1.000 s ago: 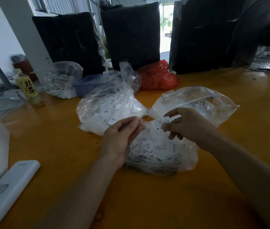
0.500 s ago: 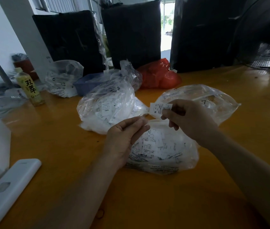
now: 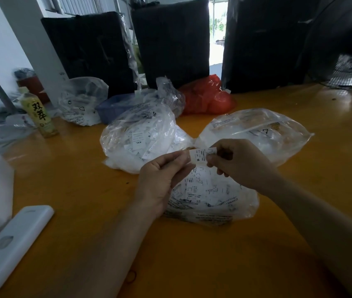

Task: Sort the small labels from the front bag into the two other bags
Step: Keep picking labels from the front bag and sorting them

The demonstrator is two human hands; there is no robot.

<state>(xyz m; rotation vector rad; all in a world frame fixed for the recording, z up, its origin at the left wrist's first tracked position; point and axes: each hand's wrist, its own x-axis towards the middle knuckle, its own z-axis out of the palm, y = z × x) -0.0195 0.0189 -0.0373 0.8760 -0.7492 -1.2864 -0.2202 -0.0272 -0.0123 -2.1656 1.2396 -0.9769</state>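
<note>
Two hands meet over the front bag point(image 3: 211, 196), pinching one small white label point(image 3: 201, 155) between them. The left hand point(image 3: 162, 179) grips the label's left edge with curled fingers and thumb; the right hand point(image 3: 237, 164) pinches its right end between thumb and forefinger, the other fingers folded under. A letter M reads on the label; the finer print above it is too small to make out.

Below the hands, the front bag lies on the orange table point(image 3: 84, 190), clear plastic stuffed with white labels, its printed warning text blurred. The left wrist hides its left side.

Beyond, the left bag point(image 3: 138, 136) is packed with labels, one reading XXL upside down. The right bag point(image 3: 256, 132) lies just beside it, holding white contents hard to tell apart, with a triangle mark on its film.

Farther back sit a red plastic bag point(image 3: 209, 97), a blue tray point(image 3: 115, 105) partly hidden under clear film, and another clear bag point(image 3: 82, 102). A yellow-labelled drink bottle point(image 3: 38, 114) with Chinese characters stands at the left. A white flat device point(image 3: 9, 246) lies near the left edge, cut off by the frame.
</note>
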